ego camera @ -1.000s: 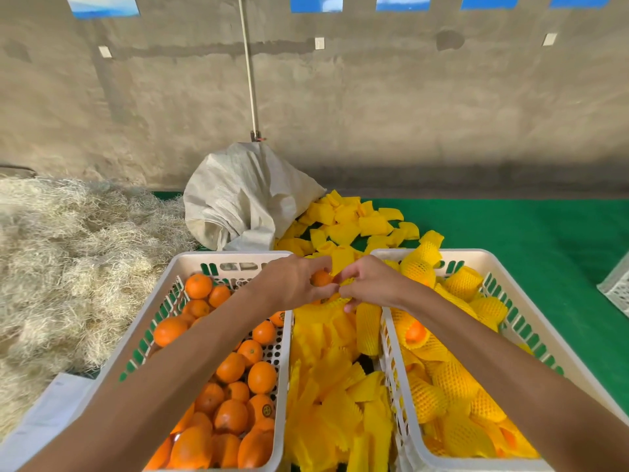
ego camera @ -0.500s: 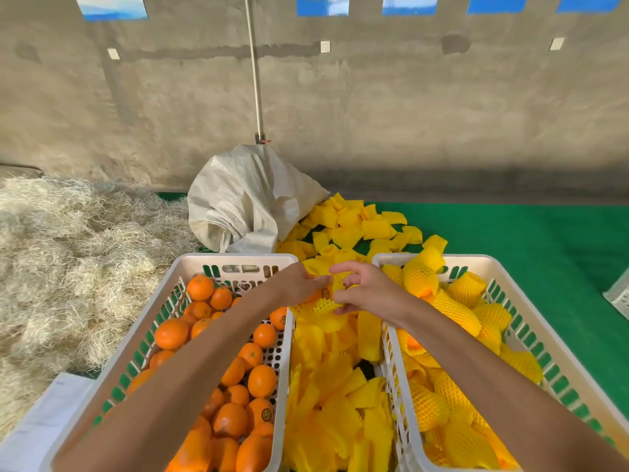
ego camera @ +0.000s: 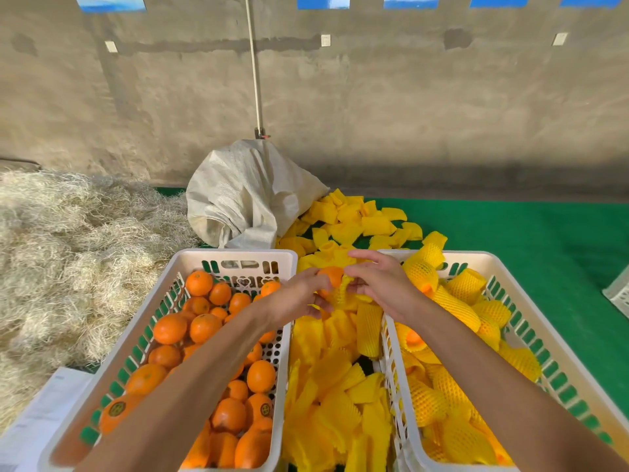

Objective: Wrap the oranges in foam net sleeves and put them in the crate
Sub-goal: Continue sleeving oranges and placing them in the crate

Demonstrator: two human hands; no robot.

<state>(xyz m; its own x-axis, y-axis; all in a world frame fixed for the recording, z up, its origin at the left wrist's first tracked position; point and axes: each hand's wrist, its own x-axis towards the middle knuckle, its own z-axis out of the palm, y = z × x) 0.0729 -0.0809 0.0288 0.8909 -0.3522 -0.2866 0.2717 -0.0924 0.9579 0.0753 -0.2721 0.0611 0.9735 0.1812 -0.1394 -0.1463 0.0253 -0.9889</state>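
Observation:
Between the two crates my left hand (ego camera: 299, 298) grips an orange (ego camera: 332, 275) from the left. A yellow foam net sleeve (ego camera: 340, 294) covers the orange's lower part, and my right hand (ego camera: 381, 284) pinches that sleeve from the right. The white crate on the left (ego camera: 238, 255) is full of bare oranges (ego camera: 199, 282). In the white crate on the right (ego camera: 493, 258) lie several oranges wrapped in yellow net (ego camera: 456, 308).
Loose yellow foam sleeves (ego camera: 337, 386) fill the gap between the crates and spill onto the green mat (ego camera: 527, 233) behind. A pale woven sack (ego camera: 245, 195) stands behind the left crate. Straw (ego camera: 68, 250) is piled at the left. Another crate's corner (ego camera: 619, 294) shows at far right.
The net sleeve has gone on over the orange's lower part, between both hands. Hands stay in the same spot above the gap.

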